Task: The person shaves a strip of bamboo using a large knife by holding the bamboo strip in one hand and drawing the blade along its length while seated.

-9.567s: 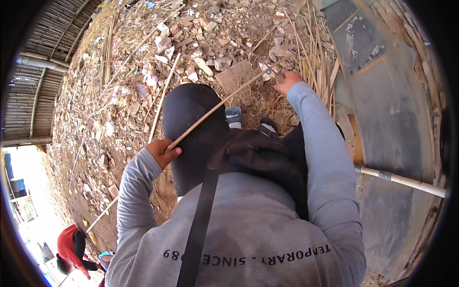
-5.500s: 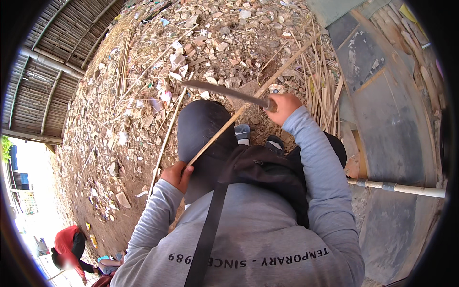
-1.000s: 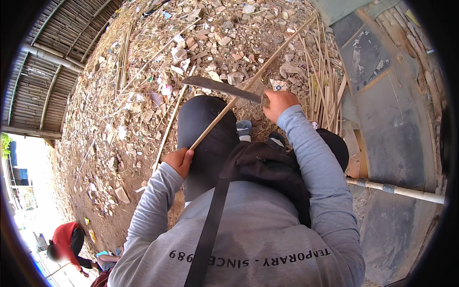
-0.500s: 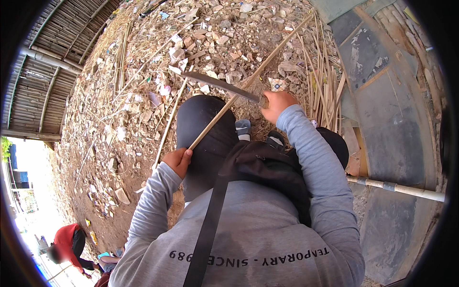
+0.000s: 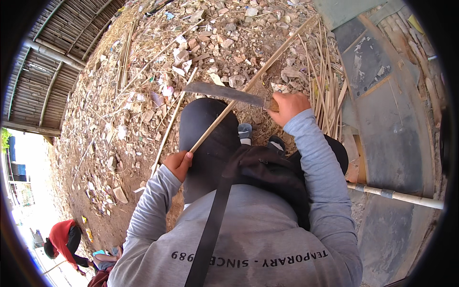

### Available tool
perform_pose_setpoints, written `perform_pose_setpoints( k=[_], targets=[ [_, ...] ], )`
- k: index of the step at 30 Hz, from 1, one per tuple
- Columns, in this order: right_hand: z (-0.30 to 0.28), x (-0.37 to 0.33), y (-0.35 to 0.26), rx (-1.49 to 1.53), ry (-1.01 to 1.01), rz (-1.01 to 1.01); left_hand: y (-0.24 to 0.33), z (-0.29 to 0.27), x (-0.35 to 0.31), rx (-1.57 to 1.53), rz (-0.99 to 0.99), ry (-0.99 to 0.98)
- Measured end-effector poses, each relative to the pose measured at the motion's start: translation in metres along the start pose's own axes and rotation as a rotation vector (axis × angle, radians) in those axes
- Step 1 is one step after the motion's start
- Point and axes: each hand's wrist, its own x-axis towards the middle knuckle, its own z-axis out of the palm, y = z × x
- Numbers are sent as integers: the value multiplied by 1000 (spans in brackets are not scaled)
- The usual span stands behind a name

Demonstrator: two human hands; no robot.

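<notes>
My left hand grips the near end of a long thin bamboo stick that runs up and to the right over my dark-trousered knee. My right hand holds the handle of a large flat knife. Its dark blade points left and lies across the stick, touching it about midway. A black bag with a strap hangs on my chest, above a grey long-sleeved shirt.
Rubble, stones and litter cover the ground ahead. A pile of split bamboo strips lies at the right beside grey metal sheets. A white pipe crosses at right. A person in red crouches at lower left.
The knife blade has slid a little along the stick toward me and to the left; both hands keep their grips. Earlier, my right hand held the stick's far end without the knife.
</notes>
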Motion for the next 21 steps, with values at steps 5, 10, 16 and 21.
perform_pose_setpoints(
  k=[5,10,16,21],
  targets=[
    [19,-5,-29,53,-93,-126,-3,10,-1,21,-17,75],
    [27,14,14,-6,24,70,7,11,2,188,57,72],
    [28,2,6,31,-29,138,-4,9,2,103,60,65],
    [21,0,9,-31,33,66,13,3,-14,278,49,141]
  ],
)
